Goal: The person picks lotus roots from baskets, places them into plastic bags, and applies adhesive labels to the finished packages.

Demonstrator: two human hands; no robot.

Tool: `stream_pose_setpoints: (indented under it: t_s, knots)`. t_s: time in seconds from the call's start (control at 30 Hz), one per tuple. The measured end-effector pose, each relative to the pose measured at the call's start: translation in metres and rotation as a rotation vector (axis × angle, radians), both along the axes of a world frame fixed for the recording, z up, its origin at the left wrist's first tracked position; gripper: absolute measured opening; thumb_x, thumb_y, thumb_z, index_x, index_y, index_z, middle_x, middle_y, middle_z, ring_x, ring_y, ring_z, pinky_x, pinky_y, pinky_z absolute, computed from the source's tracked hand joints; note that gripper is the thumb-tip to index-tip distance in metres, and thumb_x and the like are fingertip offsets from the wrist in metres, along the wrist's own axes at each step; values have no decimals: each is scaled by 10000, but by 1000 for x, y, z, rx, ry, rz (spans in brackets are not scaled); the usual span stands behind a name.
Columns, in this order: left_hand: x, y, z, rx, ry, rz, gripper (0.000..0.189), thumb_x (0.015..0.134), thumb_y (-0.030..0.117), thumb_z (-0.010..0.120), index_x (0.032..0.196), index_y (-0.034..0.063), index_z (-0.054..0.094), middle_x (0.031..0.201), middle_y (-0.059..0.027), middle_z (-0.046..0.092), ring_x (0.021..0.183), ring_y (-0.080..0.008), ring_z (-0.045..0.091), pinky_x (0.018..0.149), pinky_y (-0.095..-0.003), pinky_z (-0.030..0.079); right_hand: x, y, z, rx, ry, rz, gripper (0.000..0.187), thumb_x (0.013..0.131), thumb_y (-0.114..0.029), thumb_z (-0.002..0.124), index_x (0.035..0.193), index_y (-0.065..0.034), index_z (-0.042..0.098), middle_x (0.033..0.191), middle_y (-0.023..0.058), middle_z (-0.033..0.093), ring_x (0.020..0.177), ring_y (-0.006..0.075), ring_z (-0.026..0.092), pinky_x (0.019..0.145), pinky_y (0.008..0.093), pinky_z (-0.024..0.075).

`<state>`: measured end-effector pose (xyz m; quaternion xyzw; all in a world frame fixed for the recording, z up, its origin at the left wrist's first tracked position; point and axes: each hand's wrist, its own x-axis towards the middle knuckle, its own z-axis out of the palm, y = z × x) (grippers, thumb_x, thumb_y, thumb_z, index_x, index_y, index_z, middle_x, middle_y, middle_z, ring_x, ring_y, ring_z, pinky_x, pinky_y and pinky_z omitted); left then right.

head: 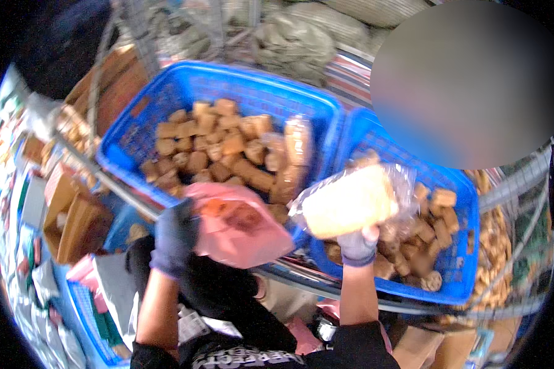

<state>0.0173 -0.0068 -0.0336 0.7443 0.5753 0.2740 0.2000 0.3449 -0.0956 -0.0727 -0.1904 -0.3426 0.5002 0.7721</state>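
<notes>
My left hand (177, 237), in a dark work glove, grips the edge of a pink plastic bag (249, 246) with orange and reddish content showing. A light glove with a bare thumb covers my right hand (359, 242), which holds a pale block-shaped item in clear plastic wrap (351, 200). That item is over the near left part of the right blue plastic basket (461, 297). Small brown blocks (443, 198) lie in this basket. Behind the pink bag, the left blue basket (258, 76) contains brown block-like pieces (205, 120) and long wrapped packs (298, 143).
A metal rail (304, 276) runs along the baskets' near side. Open cardboard boxes (74, 221) and many plastic packages (41, 276) lie at left. Another blue basket (85, 323) is low at left. Sacks (295, 41) are piled behind; more tan pieces (491, 249) lie at right.
</notes>
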Motion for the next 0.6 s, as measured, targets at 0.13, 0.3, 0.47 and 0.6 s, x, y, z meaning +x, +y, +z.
stream_pose_setpoints:
  t_s: [0.13,0.3,0.47,0.6]
  knots:
    - [3,-24,26,101,82,-115,280,756,149,608,1019,57,623,806,-210,628,762,-388,614,669,-454,489,-80,4,11,161,-744,172,883,672,-563,746,1291,-52,378,1251,122,486,1143,261,489,987,397,398]
    - [-36,-57,30,20,114,-27,293,784,195,604,1074,161,621,720,-167,620,668,-346,624,588,-444,483,-148,8,22,128,-1588,-126,616,670,-337,746,1142,-19,510,1057,192,564,942,356,566,827,396,462]
    - [-40,-80,2,20,29,-129,452,811,211,582,1259,248,533,681,-139,604,624,-326,618,541,-423,471,-163,32,-19,44,-1916,-69,228,737,-206,612,927,-87,653,896,122,651,860,278,614,764,371,479]
    - [-68,-75,-8,-11,4,-65,507,818,257,579,1312,276,470,682,-125,605,618,-320,618,532,-429,467,-176,74,-49,-23,-2008,17,352,805,-268,577,1113,-104,619,1138,188,586,1087,352,529,940,412,422]
